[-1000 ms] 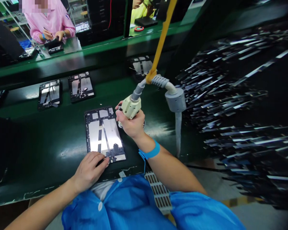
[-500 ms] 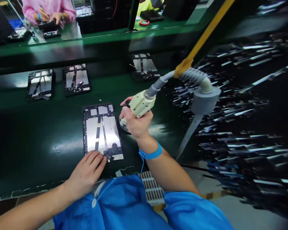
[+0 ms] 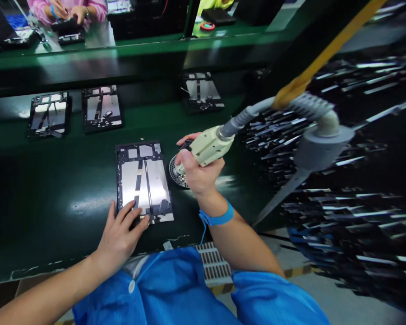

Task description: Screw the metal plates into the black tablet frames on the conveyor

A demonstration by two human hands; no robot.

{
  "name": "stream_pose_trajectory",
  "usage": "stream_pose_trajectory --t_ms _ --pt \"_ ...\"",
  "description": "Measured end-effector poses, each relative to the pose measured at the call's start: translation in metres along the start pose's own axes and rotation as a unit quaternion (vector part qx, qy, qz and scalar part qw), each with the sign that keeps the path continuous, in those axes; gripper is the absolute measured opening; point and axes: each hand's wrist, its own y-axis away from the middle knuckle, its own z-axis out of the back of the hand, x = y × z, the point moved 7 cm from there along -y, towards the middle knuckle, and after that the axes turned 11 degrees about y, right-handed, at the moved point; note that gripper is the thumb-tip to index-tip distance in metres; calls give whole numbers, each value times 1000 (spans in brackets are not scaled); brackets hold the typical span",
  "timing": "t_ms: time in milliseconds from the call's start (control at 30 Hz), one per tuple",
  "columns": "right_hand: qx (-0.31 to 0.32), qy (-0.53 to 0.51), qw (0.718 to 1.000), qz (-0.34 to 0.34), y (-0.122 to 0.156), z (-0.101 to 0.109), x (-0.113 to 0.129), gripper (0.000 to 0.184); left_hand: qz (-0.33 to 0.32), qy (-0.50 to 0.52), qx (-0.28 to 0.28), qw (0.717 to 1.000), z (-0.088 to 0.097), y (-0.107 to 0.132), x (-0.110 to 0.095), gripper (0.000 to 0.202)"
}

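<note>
Dark green desk [image 3: 71,169]: a tablet-like device [image 3: 159,180] lies flat near the front edge, its long axis running front to back. The left hand [image 3: 120,232], nearer, is loosely spread, touching the device's near end; the right hand [image 3: 203,176], off its right side, grips a cream tool [image 3: 212,146].

No readable text or labels.

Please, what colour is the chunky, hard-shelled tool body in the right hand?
The chunky tool body is pale cream, clearest in the head view.
</note>
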Motion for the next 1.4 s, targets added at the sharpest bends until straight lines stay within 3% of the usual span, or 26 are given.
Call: stream_pose_trajectory --t_ms 167,267,600,1400 --pt "-12 13 1000 -4 -3 4 -7 23 14 14 -49 999 -4 -32 35 20" --pt "-13 30 999 -5 1 5 -10 25 8 27 -84 996 -6 -39 42 20" --pt "-50 49 997 -22 8 19 -16 25 15 77 -80 994 -6 -38 47 21" --pt "-40 36 997 -49 10 19 -26 25 34 100 -66 992 -11 -42 53 21"
